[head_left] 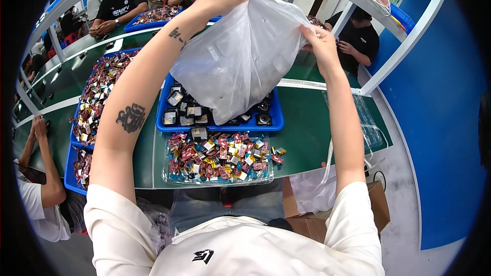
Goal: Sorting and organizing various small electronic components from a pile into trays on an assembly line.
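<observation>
My left hand (221,1) is raised high and closed on the gathered top of a translucent white plastic bag (240,56). Off to the right, my right hand (321,46) pinches the bag's side edge. The bag hangs stretched between both hands, its lower corner over a blue tray (215,128). In that tray lie several small black camera-like devices (193,111), some with pale squares; the bag hides the rest. Nearer to me, a clear tray (166,171) carries a heap of small red circuit boards (223,156) with silver, yellow and blue parts.
More blue trays (79,138) heaped with similar boards stand left along the green bench (302,117). A white frame post (404,38) rises at right. Co-workers sit across the bench, and another person's hands (39,129) rest at left. A cardboard box (377,204) stands below.
</observation>
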`<action>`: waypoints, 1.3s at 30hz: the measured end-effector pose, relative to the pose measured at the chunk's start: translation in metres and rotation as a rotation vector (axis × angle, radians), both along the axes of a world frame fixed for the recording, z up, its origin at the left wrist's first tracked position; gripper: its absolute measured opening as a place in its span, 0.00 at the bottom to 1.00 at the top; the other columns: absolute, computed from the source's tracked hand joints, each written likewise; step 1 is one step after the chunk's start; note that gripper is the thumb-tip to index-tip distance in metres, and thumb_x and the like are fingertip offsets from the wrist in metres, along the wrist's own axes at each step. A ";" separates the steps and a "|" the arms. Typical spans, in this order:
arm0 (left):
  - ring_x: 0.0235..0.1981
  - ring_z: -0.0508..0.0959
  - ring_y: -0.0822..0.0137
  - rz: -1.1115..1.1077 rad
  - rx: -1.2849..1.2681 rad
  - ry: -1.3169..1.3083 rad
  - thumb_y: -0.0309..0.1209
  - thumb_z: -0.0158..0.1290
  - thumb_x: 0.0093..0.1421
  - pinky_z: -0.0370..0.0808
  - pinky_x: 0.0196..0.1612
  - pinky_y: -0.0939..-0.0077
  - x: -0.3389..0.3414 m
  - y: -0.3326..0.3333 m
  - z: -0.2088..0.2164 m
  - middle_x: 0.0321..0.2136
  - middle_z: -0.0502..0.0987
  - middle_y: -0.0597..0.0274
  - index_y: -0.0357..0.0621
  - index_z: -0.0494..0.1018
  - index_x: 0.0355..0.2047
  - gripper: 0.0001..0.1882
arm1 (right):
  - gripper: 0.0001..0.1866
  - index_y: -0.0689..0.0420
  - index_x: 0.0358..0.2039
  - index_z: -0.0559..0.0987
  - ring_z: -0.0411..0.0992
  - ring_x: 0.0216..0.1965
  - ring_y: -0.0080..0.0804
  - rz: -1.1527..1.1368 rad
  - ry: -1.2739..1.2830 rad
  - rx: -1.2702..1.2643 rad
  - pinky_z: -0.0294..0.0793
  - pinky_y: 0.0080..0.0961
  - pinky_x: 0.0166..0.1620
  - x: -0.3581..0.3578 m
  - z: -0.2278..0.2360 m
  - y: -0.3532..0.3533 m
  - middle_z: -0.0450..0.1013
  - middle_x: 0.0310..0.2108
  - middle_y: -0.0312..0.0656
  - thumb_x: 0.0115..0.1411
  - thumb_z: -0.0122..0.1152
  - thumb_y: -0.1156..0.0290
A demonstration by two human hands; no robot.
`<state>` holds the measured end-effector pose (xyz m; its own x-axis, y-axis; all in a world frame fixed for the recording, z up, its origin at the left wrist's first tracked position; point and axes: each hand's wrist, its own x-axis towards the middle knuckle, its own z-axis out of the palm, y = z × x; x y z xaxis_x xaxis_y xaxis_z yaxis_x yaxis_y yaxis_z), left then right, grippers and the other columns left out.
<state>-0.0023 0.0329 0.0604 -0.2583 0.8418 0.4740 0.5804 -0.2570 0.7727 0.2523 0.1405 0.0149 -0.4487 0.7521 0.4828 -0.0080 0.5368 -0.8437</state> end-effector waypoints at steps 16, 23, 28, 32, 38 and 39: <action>0.41 0.78 0.65 -0.026 0.012 -0.202 0.44 0.60 0.54 0.75 0.48 0.70 -0.057 -0.011 -0.016 0.41 0.76 0.54 0.31 0.69 0.47 0.30 | 0.12 0.63 0.22 0.80 0.67 0.20 0.18 -0.054 0.106 0.332 0.66 0.19 0.25 -0.084 0.093 -0.021 0.72 0.18 0.33 0.57 0.59 0.68; 0.38 0.76 0.69 0.012 -0.080 -0.250 0.43 0.60 0.54 0.75 0.40 0.76 -0.057 -0.032 -0.027 0.39 0.75 0.60 0.38 0.70 0.47 0.26 | 0.22 0.59 0.37 0.83 0.66 0.20 0.21 -0.150 -0.468 0.793 0.66 0.21 0.26 -0.073 0.090 0.000 0.71 0.17 0.36 0.58 0.60 0.50; 0.39 0.76 0.69 0.004 -0.133 -0.265 0.43 0.60 0.54 0.75 0.42 0.75 -0.058 -0.035 -0.032 0.39 0.76 0.60 0.38 0.70 0.48 0.27 | 0.24 0.61 0.35 0.82 0.74 0.31 0.28 -0.149 -0.494 0.838 0.71 0.25 0.39 -0.061 0.099 0.008 0.76 0.25 0.41 0.58 0.59 0.48; 0.40 0.76 0.68 -0.041 0.017 -0.288 0.42 0.59 0.55 0.74 0.42 0.76 -0.041 -0.041 -0.025 0.41 0.75 0.58 0.38 0.69 0.50 0.27 | 0.25 0.61 0.39 0.80 0.75 0.36 0.29 0.030 -0.343 0.581 0.71 0.25 0.42 -0.061 0.091 -0.015 0.77 0.31 0.43 0.57 0.59 0.48; 0.24 0.76 0.74 -0.058 0.355 -0.457 0.34 0.55 0.58 0.72 0.27 0.84 0.051 -0.081 0.013 0.21 0.77 0.64 0.40 0.79 0.26 0.10 | 0.15 0.58 0.39 0.77 0.73 0.38 0.29 0.046 -0.275 0.700 0.71 0.25 0.42 -0.090 0.042 -0.006 0.76 0.33 0.42 0.52 0.62 0.64; 0.23 0.75 0.76 0.158 0.247 -0.413 0.36 0.54 0.60 0.71 0.26 0.86 0.056 -0.093 0.018 0.20 0.77 0.64 0.39 0.78 0.26 0.12 | 0.14 0.56 0.41 0.77 0.72 0.37 0.26 -0.022 -0.144 0.626 0.70 0.23 0.42 -0.090 0.045 0.001 0.75 0.33 0.38 0.53 0.62 0.68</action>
<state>0.0533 -0.0600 0.0786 -0.5817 0.6527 0.4854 0.2856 -0.3949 0.8732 0.1624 0.1413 0.0599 -0.5295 0.3571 0.7695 0.0992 0.9269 -0.3619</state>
